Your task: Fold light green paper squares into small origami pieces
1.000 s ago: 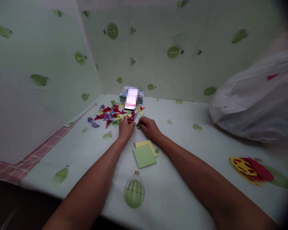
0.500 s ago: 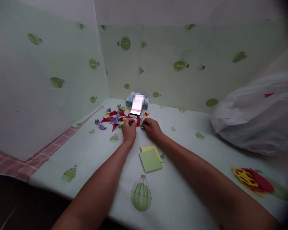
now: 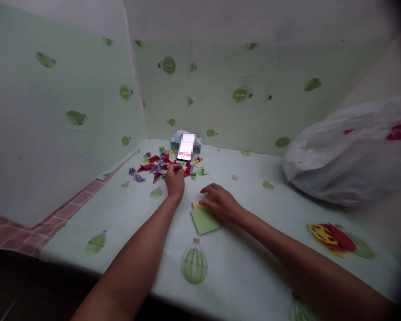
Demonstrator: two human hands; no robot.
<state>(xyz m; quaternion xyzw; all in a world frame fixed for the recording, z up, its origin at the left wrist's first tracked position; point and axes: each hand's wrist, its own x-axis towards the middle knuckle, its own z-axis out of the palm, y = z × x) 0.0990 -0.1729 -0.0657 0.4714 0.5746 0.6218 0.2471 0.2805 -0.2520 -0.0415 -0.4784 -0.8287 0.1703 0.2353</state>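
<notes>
My left hand is at the near edge of a pile of small folded paper cranes in red, purple, yellow, orange and green. Its fingers are curled together, and whatever they may hold is hidden. Closer to me, my right hand reaches over the square sheets of paper with its fingers apart. The top sheet is a light green paper square; a yellow one peeks out behind it, mostly covered by the hand. A light green crane lies at the pile's right end.
Behind the cranes a lit phone leans on a patterned box. A white plastic bag bulges at the right. Yellow and red cut-out pieces lie nearer on the right. Walls close in the cloth-covered table at the back and left.
My right hand has left the pile and moved toward me, over the paper squares, its fingers opening. A light green crane now shows where it was. My left hand has stayed by the pile.
</notes>
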